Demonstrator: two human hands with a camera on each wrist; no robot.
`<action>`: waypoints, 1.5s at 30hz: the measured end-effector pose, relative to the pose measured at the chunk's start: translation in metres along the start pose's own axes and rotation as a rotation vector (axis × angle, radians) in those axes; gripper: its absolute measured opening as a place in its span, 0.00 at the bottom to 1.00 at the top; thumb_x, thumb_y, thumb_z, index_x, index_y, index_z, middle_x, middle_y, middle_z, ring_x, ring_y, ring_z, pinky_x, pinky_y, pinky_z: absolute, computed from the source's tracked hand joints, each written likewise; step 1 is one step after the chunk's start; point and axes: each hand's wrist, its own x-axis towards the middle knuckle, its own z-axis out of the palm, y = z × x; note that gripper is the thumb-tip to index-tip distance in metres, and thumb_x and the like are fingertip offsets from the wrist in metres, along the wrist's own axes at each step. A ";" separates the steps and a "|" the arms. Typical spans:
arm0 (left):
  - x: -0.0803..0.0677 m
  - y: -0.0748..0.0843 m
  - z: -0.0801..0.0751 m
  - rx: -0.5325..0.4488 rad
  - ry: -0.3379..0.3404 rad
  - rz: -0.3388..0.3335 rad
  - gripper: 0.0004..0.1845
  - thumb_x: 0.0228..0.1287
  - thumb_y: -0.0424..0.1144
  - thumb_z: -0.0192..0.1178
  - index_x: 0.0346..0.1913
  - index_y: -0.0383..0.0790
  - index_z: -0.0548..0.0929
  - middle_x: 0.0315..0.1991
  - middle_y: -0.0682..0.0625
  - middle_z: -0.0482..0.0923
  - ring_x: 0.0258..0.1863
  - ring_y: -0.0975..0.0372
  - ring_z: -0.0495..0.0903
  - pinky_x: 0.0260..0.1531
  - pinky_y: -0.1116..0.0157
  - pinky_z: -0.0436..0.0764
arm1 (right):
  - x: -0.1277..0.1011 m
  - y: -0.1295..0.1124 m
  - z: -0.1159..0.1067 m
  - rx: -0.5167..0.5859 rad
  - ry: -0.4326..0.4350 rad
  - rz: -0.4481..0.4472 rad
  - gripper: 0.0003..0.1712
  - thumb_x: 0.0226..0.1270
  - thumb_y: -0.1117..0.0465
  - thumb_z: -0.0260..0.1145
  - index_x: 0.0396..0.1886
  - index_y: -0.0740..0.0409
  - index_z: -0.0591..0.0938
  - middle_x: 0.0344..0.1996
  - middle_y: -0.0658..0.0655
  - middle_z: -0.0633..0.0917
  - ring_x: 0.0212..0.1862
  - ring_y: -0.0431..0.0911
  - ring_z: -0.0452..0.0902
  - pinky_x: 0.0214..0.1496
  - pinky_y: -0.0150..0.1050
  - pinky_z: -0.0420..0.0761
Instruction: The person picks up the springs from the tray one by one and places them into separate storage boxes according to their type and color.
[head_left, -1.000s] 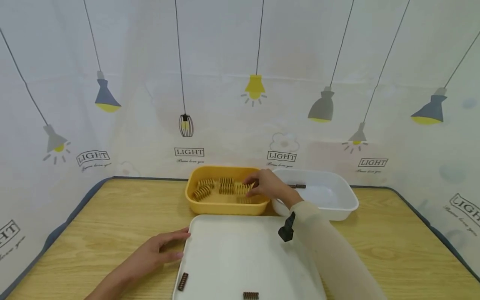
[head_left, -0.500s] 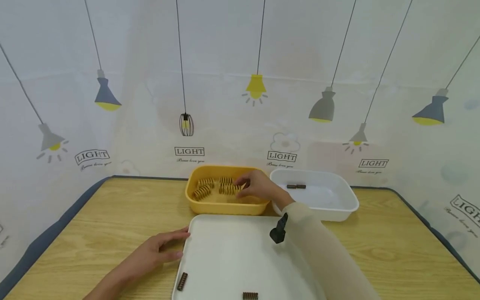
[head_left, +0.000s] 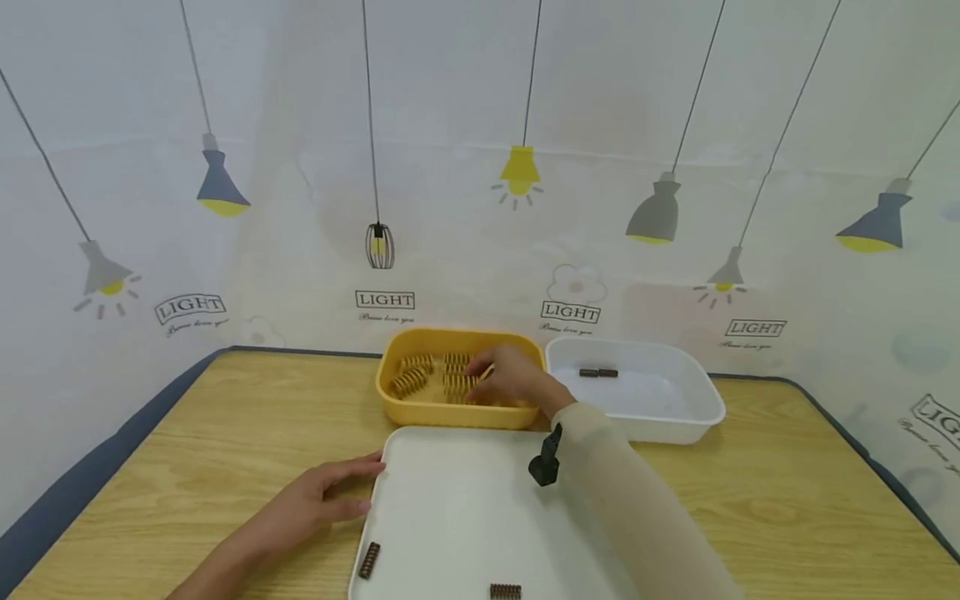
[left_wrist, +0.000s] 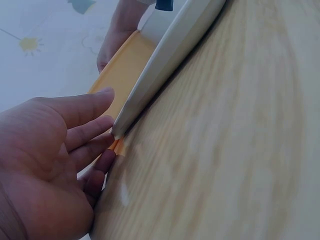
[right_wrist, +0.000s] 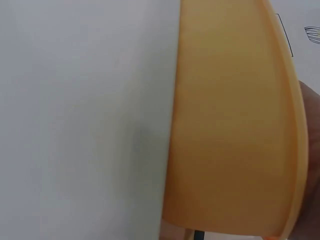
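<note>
**Right hand in yellow bin, left on tray edge**

Right hand (head_left: pixel 512 379) was inside the yellow bin (head_left: pixel 420 407), fingers curled down over the gold springs (head_left: pixel 459 377); prob. pinching one, but the view was too small to tell. More springs lay just left of its fingertips. White bin (head_left: pixel 678 423) w/ two dark springs (head_left: pixel 597 372) sat just right of that hand. Left hand (head_left: pixel 318 502) rested flat, fingers relaxed & spread, touching the white tray (head_left: pixel 450 517) edge; a dark spring (head_left: pixel 369 560) lay on the tray near its wrist.
</note>
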 end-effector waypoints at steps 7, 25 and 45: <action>-0.001 0.000 0.002 -0.025 -0.008 0.021 0.25 0.63 0.43 0.63 0.63 0.42 0.76 0.70 0.47 0.63 0.71 0.50 0.50 0.55 0.82 0.52 | 0.005 0.004 0.005 0.019 0.004 0.042 0.16 0.53 0.61 0.76 0.42 0.57 0.85 0.38 0.50 0.84 0.40 0.45 0.77 0.44 0.38 0.78; -0.001 -0.001 0.000 0.005 0.001 0.027 0.25 0.62 0.43 0.64 0.62 0.43 0.76 0.69 0.47 0.64 0.70 0.49 0.52 0.55 0.82 0.52 | 0.003 -0.004 0.003 0.030 0.052 0.070 0.18 0.53 0.60 0.76 0.42 0.60 0.82 0.38 0.55 0.82 0.40 0.47 0.75 0.47 0.40 0.76; -0.001 0.001 0.002 -0.003 -0.002 0.043 0.25 0.63 0.42 0.63 0.63 0.40 0.76 0.69 0.45 0.63 0.70 0.48 0.51 0.55 0.82 0.52 | -0.017 -0.004 -0.021 0.099 0.093 -0.073 0.20 0.59 0.58 0.72 0.48 0.60 0.80 0.41 0.56 0.80 0.43 0.49 0.78 0.47 0.42 0.79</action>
